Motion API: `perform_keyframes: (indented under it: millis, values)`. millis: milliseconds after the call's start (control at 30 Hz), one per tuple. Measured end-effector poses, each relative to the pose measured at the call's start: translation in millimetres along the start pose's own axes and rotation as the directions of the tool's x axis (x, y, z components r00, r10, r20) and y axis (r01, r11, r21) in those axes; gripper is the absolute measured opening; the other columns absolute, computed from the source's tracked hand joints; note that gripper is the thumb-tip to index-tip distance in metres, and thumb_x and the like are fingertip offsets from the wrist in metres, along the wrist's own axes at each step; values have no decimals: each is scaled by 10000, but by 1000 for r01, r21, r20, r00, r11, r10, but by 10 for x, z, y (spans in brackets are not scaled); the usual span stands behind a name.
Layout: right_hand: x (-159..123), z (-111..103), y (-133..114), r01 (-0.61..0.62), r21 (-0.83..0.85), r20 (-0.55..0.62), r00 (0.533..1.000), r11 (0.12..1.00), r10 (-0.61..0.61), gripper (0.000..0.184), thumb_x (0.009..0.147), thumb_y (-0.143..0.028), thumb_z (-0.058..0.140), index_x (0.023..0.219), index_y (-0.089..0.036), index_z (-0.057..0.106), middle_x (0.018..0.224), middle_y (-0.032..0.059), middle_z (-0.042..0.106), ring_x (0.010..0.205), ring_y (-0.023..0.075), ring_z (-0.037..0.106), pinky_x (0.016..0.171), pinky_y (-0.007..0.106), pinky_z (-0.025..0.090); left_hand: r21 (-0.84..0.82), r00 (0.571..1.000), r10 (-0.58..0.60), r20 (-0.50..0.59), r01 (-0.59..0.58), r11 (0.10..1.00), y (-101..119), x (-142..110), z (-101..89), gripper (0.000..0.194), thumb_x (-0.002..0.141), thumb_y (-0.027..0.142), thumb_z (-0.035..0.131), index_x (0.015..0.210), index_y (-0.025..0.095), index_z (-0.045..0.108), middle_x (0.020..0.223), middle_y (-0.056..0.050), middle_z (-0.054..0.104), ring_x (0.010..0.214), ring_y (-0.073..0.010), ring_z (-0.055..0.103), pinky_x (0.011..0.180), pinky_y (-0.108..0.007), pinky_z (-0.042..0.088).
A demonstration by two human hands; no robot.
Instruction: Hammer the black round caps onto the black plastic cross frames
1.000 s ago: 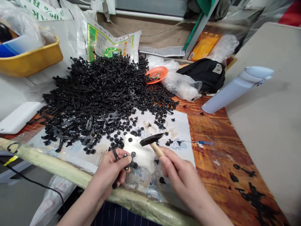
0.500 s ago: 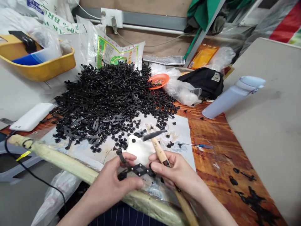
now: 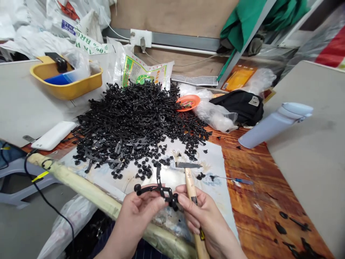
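My left hand (image 3: 132,216) pinches a black jointed linkage (image 3: 159,180) with pale rivets, a diamond-shaped middle and round knobs at its ends. One arm of it points up, another to the left. My right hand (image 3: 206,210) is wrapped round the wooden handle of a hammer (image 3: 190,181), whose dark narrow head tilts away from me. The thumb and forefinger of that hand also meet at a black knob at the linkage's right end. Beneath the hands, a pale round block (image 3: 169,177) rests on the white sheet (image 3: 215,158).
A large heap of black linkages (image 3: 129,118) covers the back of the table, with loose black caps in front. An orange dish (image 3: 188,102), a pale blue bottle (image 3: 275,124), a blue-handled screwdriver (image 3: 241,181), a white box-like device (image 3: 54,135) and a yellow bin (image 3: 67,88) stand around it.
The linkage has turned and folded: its arms now spread up and left. The hammer stands more upright, its head a little lower. The whole view has shifted slightly.
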State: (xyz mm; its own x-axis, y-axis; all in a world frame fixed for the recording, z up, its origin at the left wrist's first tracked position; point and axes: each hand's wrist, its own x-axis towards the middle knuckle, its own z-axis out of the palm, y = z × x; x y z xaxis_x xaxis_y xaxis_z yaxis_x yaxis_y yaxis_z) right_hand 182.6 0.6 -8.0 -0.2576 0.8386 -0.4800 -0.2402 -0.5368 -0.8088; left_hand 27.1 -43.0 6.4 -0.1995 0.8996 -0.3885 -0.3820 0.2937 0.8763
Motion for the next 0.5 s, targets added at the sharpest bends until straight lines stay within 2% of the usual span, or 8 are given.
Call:
perform_keyframes:
  millis: [133, 267, 400, 500]
  values:
    - [-18, 34, 84, -7, -27, -13, 1000, 1000, 7, 498, 594, -458, 861, 892, -148, 611, 459, -120, 372, 320, -16, 218, 302, 111, 212, -76, 1000, -2, -7, 1, 997, 44, 19, 21, 225, 687, 301, 778, 871, 173, 753, 766, -43, 755, 658, -149, 655, 681, -251, 520]
    - [-19, 36, 145, 2, -44, -17, 1000, 999, -3, 492, 590, -452, 864, 891, -152, 615, 442, -123, 365, 308, -12, 241, 300, 111, 216, -59, 999, 20, -34, -22, 998, -2, 24, 29, 191, 665, 265, 796, 822, 169, 746, 703, -24, 736, 580, -111, 614, 565, -198, 478]
    - [-18, 71, 147, -3, -52, -23, 1000, 999, 2, 495, 590, -444, 863, 889, -145, 605, 602, -33, 587, 304, -30, 265, 298, 116, 221, -58, 1000, 26, -11, -27, 998, -7, 91, -26, 173, 696, 264, 776, 820, 153, 729, 514, 13, 650, 482, -86, 556, 460, -163, 420]
    - [-21, 111, 119, 1, -52, -22, 1000, 999, -2, 468, 618, -451, 842, 876, -142, 603, 808, 58, 686, 307, -41, 272, 305, 122, 222, -139, 998, -3, -61, -6, 990, 58, 172, -140, 213, 699, 308, 767, 814, 136, 721, 560, 16, 643, 424, -72, 537, 384, -158, 392]
